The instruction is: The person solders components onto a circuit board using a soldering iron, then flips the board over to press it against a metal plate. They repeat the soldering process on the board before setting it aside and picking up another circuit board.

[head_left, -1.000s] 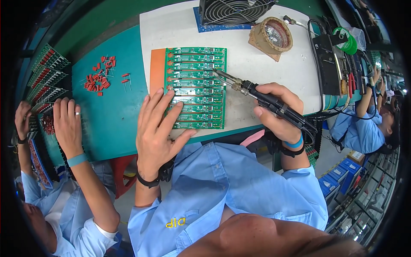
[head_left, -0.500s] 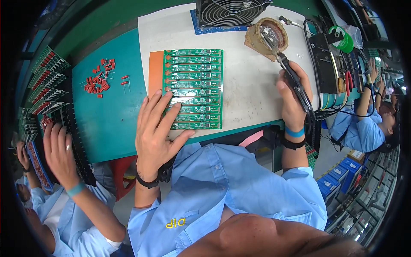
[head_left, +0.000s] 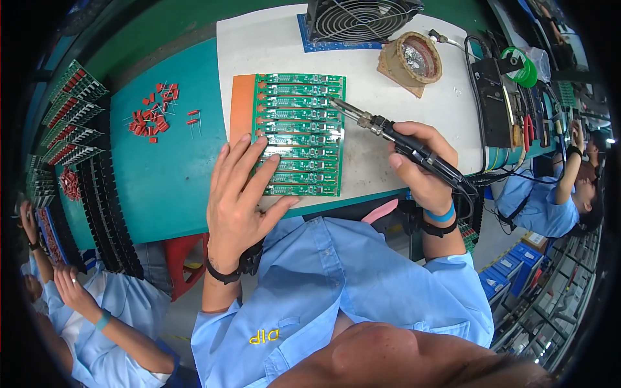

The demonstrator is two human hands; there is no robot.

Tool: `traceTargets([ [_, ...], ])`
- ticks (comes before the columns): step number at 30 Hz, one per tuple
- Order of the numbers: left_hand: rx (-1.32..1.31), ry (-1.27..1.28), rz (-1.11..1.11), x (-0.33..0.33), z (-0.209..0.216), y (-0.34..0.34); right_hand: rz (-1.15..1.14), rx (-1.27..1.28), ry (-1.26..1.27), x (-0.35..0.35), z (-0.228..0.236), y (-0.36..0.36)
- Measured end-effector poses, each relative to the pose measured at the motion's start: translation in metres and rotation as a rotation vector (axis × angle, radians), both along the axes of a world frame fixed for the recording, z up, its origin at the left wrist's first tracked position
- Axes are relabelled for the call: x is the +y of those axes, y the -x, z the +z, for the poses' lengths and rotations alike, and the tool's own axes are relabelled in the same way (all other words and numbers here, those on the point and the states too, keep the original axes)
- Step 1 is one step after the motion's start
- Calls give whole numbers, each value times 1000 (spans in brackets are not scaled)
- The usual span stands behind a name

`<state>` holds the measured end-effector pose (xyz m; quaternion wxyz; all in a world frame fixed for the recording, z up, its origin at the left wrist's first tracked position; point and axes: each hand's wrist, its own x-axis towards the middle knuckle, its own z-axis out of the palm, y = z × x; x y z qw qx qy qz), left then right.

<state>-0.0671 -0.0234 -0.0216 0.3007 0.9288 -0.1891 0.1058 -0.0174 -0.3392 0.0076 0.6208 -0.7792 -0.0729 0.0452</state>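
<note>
A panel of narrow green circuit boards (head_left: 303,134) lies on a white sheet, with an orange strip (head_left: 242,107) along its left edge. My left hand (head_left: 238,194) rests on the panel's lower left part, fingers stretched out and spread. In my right hand (head_left: 427,171) is a black soldering iron (head_left: 414,147), gripped by its handle. Its metal tip points left and reaches the upper right part of the panel; whether it touches a joint is too small to tell. Beyond the iron stands a round, brownish pot (head_left: 414,58) with shiny metal bits inside.
Red components with wire leads (head_left: 154,115) lie scattered on the green mat (head_left: 174,168). A black fan (head_left: 356,22) stands at the back. Solder wire on a green reel (head_left: 522,68) and hand tools sit at right. Boards stand racked at left. Co-workers sit on both sides.
My right hand has brought the soldering iron from the pot leftward and nearer, over the panel. The left hand stays on the boards. A co-worker's hand at left has drawn back.
</note>
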Motion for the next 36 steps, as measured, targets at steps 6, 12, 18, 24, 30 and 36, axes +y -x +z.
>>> traceTargets([
  [6,3,9,0,0,-1,1,10,-11,27,3,0,-3],
  [12,6,4,-1,1,-2,1,21,-9,53,3,2,-4],
  [18,1,10,4,0,-1,0,17,-4,48,3,2,-5],
  [24,2,10,4,0,-1,0,-14,-39,45,-3,1,-6],
  [30,6,17,8,-1,-1,2,-14,-63,19,-2,-1,-13],
  [36,10,19,4,1,-1,2,-18,-55,49,2,-2,-18],
])
